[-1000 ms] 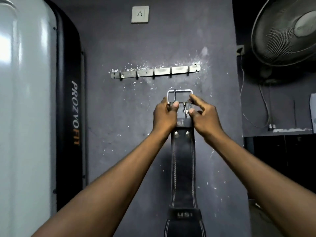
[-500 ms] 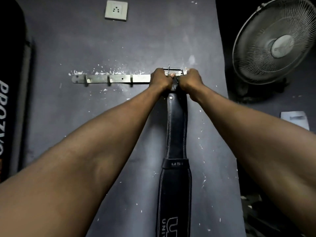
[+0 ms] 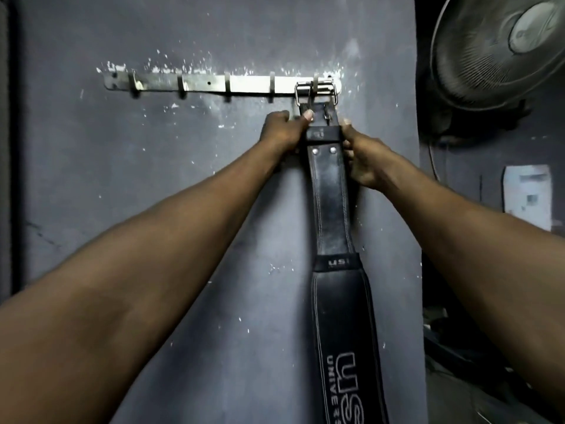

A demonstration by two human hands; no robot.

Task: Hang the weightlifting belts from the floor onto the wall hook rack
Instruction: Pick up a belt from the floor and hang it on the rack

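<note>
Grey painted wall (image 3: pixel 183 185), chipped white in places, backs the whole work area. Nearest the camera, the wide lettered section of the belt (image 3: pixel 331 206) hangs flat against the wall below both grips, and its narrow strap rises between them.

Left grip (image 3: pixel 284 130): fingers curled at the strap's left edge, thumb laid on the strap just under the buckle. Right grip (image 3: pixel 363 160): fingers curled round the strap's right edge, beside the keeper loop (image 3: pixel 323 133). Both grips hold the belt; neither touches the rack.

Directly above the grips, the steel buckle (image 3: pixel 316 90) lies over the end hook (image 3: pixel 315 84) of the hook rack (image 3: pixel 214 84). Four further hooks line the rack to the left of the left grip. Beyond the right grip, higher and well apart, sits a fan (image 3: pixel 501 47).

Step in hand, as judged: seating the buckle, then letting go.

1. Confirm that the hook passes through the buckle frame, not merely in front of it; the view does not fully settle this.
2. Lower the strap until the frame's top bar bears on the bend of the hook.
3. Ease one grip off first, with the other on the strap, and check that the belt hangs plumb.
4. Release the second grip only when no slip is felt. The belt looks heavy and stiff, so a half-caught frame could drop
</note>
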